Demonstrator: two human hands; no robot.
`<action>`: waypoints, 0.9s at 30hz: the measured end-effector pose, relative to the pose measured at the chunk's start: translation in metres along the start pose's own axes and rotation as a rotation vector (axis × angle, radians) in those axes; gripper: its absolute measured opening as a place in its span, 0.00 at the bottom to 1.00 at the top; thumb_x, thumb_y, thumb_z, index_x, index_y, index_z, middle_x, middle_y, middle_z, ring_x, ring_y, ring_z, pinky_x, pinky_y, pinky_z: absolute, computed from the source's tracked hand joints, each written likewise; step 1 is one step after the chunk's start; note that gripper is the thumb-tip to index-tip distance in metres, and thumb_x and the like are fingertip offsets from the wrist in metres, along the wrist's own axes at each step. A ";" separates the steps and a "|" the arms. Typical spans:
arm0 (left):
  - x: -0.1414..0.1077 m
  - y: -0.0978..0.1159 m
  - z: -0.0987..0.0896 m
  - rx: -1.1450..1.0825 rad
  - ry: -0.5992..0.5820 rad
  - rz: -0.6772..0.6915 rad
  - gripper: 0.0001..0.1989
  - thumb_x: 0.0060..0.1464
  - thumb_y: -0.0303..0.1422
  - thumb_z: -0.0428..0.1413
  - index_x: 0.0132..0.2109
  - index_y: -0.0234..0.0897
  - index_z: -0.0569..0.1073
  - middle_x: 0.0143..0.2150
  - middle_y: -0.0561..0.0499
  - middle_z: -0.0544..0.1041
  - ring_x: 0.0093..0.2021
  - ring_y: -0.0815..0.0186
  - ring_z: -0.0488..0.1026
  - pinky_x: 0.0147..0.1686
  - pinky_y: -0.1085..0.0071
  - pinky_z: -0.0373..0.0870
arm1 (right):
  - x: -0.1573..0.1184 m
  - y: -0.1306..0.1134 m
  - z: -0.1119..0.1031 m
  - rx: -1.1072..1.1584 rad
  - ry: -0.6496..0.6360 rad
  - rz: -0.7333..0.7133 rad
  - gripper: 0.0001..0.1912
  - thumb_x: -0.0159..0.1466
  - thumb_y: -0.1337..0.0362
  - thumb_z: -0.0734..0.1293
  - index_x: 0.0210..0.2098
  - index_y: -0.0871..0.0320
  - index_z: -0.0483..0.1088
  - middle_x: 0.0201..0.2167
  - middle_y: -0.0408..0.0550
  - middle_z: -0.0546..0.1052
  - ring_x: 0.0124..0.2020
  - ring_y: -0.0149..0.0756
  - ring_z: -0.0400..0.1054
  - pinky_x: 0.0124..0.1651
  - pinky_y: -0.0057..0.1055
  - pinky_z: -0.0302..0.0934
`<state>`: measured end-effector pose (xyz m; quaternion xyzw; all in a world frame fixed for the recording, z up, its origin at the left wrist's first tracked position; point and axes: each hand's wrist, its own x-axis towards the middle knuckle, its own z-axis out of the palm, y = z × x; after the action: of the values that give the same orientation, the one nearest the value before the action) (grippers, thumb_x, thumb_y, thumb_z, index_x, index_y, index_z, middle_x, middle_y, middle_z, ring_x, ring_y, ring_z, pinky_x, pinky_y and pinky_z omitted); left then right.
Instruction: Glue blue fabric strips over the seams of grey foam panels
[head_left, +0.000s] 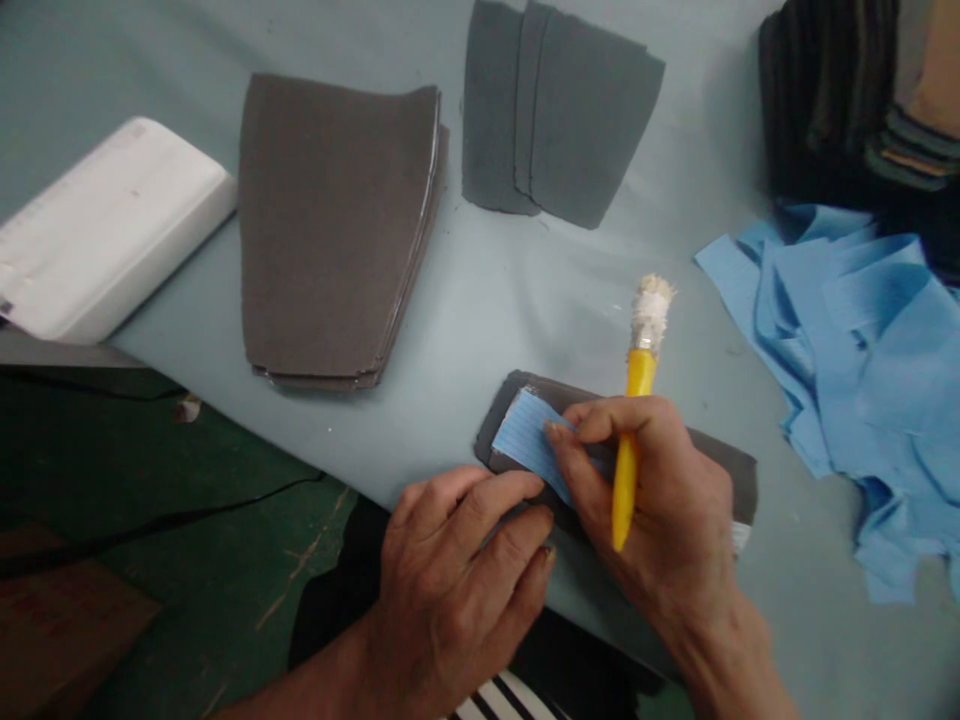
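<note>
The right hand has a firm grip on a yellow-handled brush, its fingertips on a blue ribbed strip atop a dark sheet near the tabletop's front edge; the left hand, open, presses alongside.

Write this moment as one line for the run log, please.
left hand: on dark sheet | right hand: holds yellow brush, touches blue strip

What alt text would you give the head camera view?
The person's right hand grips a yellow-handled brush with white-crusted bristles, and with the left hand touches a blue ribbed strip on a dark grey panel. Stacked dark grey panels and crumpled blue cloth lie on the grey-blue table.
</note>
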<state>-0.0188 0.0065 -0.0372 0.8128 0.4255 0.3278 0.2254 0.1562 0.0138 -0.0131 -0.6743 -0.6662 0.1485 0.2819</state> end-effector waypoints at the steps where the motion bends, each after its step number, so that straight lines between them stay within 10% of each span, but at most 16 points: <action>1: 0.000 0.000 0.000 0.002 -0.002 -0.001 0.06 0.65 0.28 0.59 0.47 0.42 0.79 0.47 0.53 0.86 0.48 0.61 0.76 0.47 0.61 0.68 | 0.000 0.000 0.000 0.022 -0.001 0.002 0.09 0.71 0.71 0.67 0.41 0.50 0.65 0.32 0.39 0.79 0.27 0.32 0.75 0.28 0.27 0.64; 27: -0.001 0.000 0.000 -0.008 -0.002 0.009 0.06 0.69 0.30 0.57 0.47 0.41 0.78 0.48 0.53 0.85 0.49 0.60 0.75 0.49 0.61 0.67 | 0.009 0.004 -0.002 0.242 -0.023 0.113 0.09 0.70 0.67 0.70 0.39 0.52 0.64 0.34 0.39 0.77 0.30 0.29 0.72 0.33 0.25 0.65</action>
<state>-0.0195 0.0059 -0.0377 0.8142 0.4203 0.3295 0.2276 0.1609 0.0222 -0.0120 -0.6700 -0.6075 0.2513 0.3447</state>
